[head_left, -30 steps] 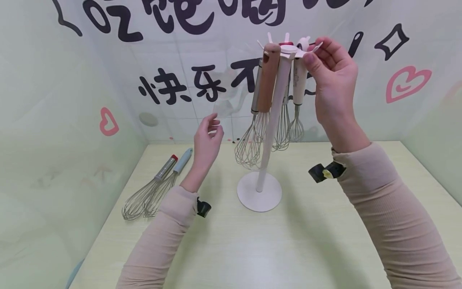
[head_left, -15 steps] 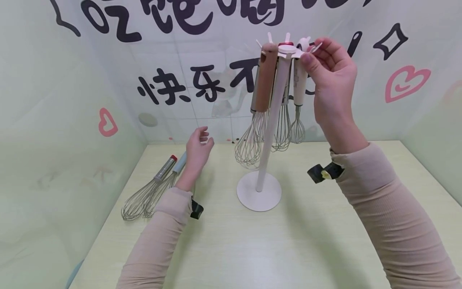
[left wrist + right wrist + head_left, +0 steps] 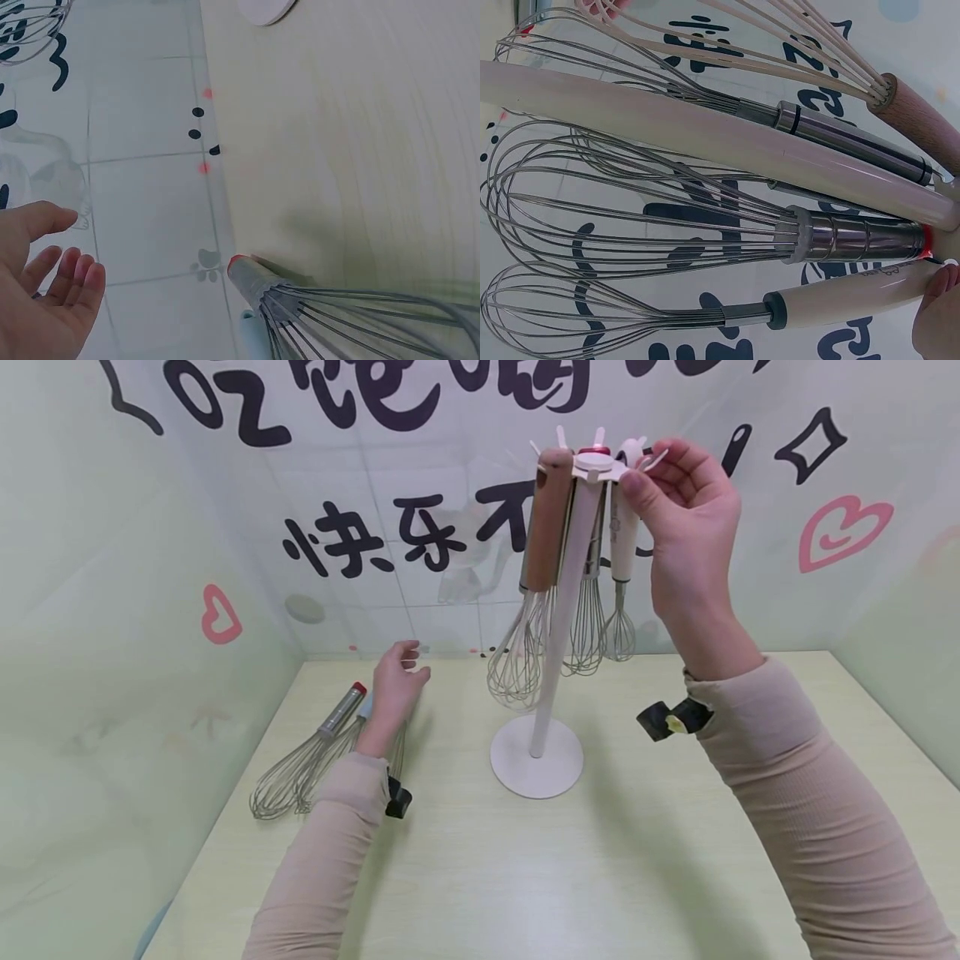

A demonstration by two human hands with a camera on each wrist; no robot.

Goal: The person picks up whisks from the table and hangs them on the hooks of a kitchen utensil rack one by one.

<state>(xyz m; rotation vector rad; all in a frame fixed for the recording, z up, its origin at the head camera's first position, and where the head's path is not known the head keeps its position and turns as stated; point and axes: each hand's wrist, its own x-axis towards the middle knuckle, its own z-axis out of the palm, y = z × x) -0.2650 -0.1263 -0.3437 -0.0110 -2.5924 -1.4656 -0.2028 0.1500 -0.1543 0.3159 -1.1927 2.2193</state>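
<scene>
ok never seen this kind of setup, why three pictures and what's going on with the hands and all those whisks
There is no machine here: a person works with two bare hands and wears three cameras. The wide picture comes from a camera on the head, looking down at a pale table. The other two come from cameras strapped to each wrist, so they show close, tilted views.

On the table stands a white rack with several whisks hanging from hooks at its top, among them a wooden-handled whisk and a white-handled whisk. The right hand is up at the top of the rack, fingers pinching at a hook by the white-handled whisk.

Two more whisks lie flat on the left side: a red-tipped whisk and a blue-handled whisk. The left hand is just above them, fingers relaxed, holding nothing.
</scene>
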